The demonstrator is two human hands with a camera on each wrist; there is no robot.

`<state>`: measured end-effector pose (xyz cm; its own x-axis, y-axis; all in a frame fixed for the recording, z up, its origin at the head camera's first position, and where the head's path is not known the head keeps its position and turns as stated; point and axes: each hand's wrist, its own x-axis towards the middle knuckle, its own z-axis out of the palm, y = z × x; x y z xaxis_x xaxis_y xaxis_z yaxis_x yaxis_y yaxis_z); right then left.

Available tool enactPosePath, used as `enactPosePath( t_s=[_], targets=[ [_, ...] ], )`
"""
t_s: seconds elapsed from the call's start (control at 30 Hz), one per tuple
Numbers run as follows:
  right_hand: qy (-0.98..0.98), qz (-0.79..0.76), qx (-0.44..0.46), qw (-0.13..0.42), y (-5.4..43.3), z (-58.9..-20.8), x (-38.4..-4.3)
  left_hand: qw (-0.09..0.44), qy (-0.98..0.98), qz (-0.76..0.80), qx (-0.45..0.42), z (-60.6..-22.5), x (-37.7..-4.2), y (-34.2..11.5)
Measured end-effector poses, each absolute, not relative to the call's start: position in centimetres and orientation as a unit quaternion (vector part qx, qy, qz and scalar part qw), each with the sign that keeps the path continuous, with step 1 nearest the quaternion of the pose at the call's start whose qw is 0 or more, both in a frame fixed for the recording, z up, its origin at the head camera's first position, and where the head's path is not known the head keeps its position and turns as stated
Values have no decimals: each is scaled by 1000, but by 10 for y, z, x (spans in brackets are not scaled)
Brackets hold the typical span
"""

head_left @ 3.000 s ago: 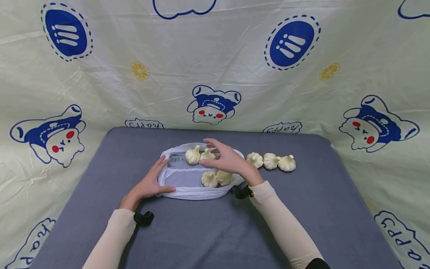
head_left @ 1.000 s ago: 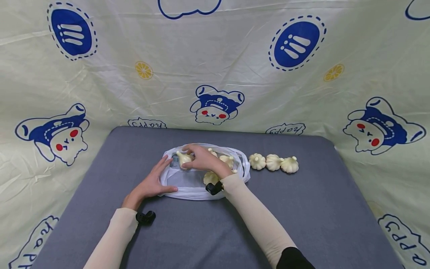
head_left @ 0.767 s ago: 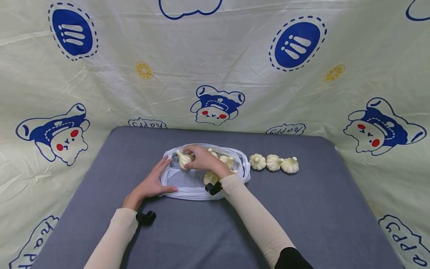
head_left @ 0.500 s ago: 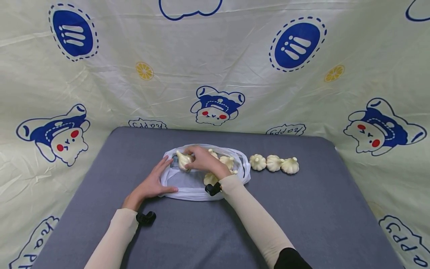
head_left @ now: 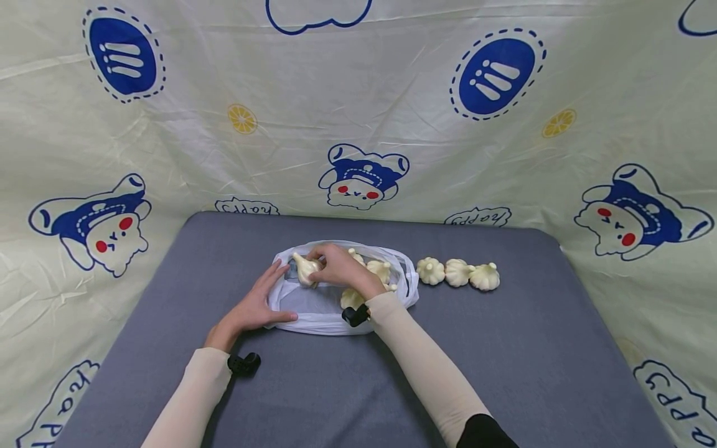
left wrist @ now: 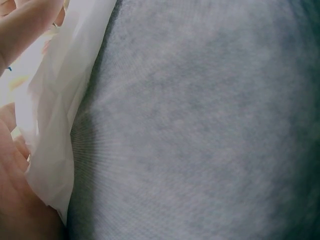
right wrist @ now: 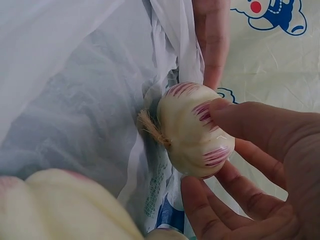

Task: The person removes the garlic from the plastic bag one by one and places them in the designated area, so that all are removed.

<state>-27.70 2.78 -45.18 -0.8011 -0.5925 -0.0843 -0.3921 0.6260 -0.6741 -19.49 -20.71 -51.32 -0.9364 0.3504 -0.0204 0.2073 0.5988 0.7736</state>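
Note:
A white plastic bag lies with its mouth spread wide at the middle of the table. My left hand rests at the bag's left edge, fingers and thumb spread along the rim. In the left wrist view, white plastic lies across that hand. Inside the bag, my right hand pinches a garlic bulb between thumb and fingers. The right wrist view shows this bulb's purple-streaked base with root strands. More garlic bulbs lie in the bag, partly hidden by my right hand and wrist.
Three garlic bulbs sit in a row to the right of the bag. A grey cloth covers the table. Behind it hangs a pale printed curtain.
Since three seconds ago, my right hand has moved left within the bag and taken hold of a garlic bulb. It has barely moved over the last second. My left hand stays at the rim.

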Motion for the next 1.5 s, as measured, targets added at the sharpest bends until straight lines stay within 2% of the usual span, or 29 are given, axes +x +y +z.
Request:
enactPosePath(
  t_s=[0.23, 0.7, 1.5],
  targets=[
    [884, -349, -272, 153, 30, -449, -275, 87, 891, 417, 154, -514, -195, -207],
    [868, -398, -272, 118, 40, -442, -265, 88, 896, 409, 151, -515, -195, -207],
    [812, -539, -214, 68, 97, -423, -221, 83, 899, 401, 154, -512, -194, -205]
  ],
)
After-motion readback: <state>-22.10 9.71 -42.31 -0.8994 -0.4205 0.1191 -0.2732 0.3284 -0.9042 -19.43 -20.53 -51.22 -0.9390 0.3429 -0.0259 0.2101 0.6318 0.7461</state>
